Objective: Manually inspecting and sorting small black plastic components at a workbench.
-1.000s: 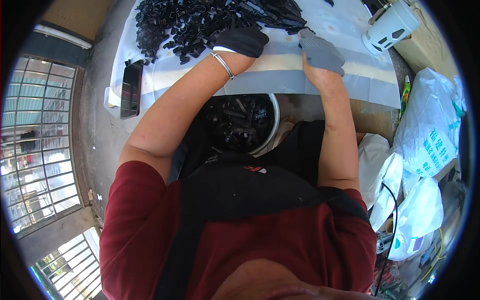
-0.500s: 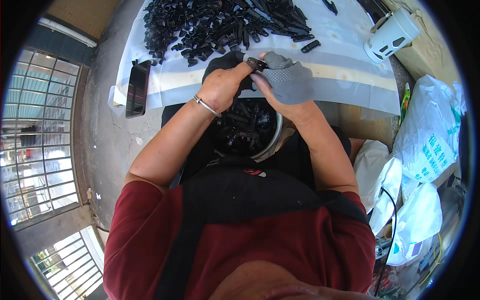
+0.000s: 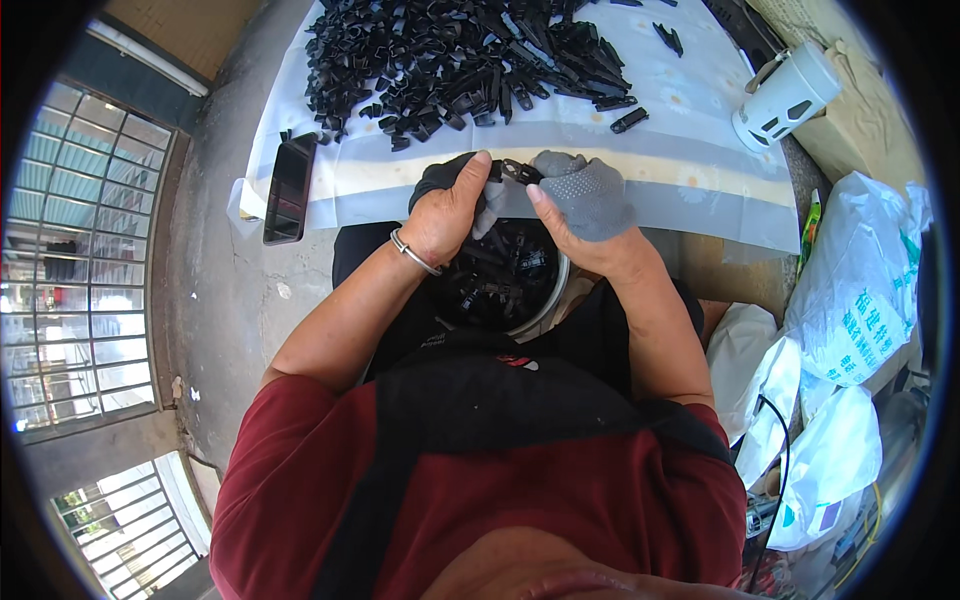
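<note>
A small black plastic clip-like part is held between my hands, just above the table's near edge. My left hand, in a dark fingerless glove, is closed with its thumb pressed down at the part's left end. My right hand, wearing a grey dotted glove, pinches the right end; its fingertips are partly hidden. Below them, a round pale bucket between my legs holds many similar black parts. Beyond my hands, a big heap of black plastic pieces covers the far part of the table.
A phone lies at the table's left edge. One loose black piece sits right of the heap. A white tumbler stands at the far right. Plastic bags crowd the right side, and a barred window is at left.
My hands have drawn slightly apart, and the black part now shows between them. My left thumb has lifted off toward its left end. The whole view has shifted a little.
</note>
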Demonstrator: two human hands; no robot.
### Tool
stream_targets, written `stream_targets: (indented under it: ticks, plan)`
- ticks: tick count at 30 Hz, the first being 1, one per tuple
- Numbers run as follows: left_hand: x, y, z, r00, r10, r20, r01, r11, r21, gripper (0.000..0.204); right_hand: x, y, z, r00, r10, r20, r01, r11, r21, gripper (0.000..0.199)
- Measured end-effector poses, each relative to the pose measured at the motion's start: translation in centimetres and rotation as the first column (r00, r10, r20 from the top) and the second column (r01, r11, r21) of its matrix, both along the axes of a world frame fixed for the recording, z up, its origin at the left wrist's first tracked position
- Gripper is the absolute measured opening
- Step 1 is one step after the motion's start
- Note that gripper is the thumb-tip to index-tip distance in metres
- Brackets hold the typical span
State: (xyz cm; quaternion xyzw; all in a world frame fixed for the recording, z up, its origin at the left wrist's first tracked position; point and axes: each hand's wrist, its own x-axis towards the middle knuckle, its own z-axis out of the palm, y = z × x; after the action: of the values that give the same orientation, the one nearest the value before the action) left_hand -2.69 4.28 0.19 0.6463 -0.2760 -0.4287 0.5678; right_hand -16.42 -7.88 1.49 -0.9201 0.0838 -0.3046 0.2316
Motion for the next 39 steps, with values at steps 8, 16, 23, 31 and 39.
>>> stream_targets:
  ticks: [8, 16, 23, 31, 39]
  plan:
    - [0.1, 0.2, 1.0, 0.936, -0.002, 0.353, 0.025, 0.998, -0.06, 0.042, -0.5, 0.3, 0.7, 0.995, -0.068, -0.076, 0.049, 0.972, -0.229, 0.027]
    - [0.3, 0.0, 2.0, 0.834, -0.098, 0.542, 0.105, 0.994, 0.018, 0.039, -0.7, 0.2, 1.1, 0.978, -0.103, -0.18, 0.054, 0.964, -0.259, 0.025]
    - [-0.5, 0.2, 2.0, 0.761, -0.013, 0.649, 0.082, 0.994, -0.076, 0.034, 0.0, 1.3, 0.2, 0.989, -0.129, -0.072, 0.096, 0.932, -0.35, 0.023]
    - [-0.1, 0.5, 2.6, 0.868, -0.068, 0.492, 0.045, 0.997, 0.059, 0.038, -0.9, 0.7, 0.9, 0.995, -0.081, -0.058, 0.066, 0.972, -0.227, 0.022]
    - [-0.5, -0.1, 1.2, 0.736, -0.002, 0.677, 0.07, 0.995, -0.074, 0.028, 0.0, 1.2, -0.3, 0.986, -0.088, -0.143, 0.054, 0.973, -0.225, 0.02]
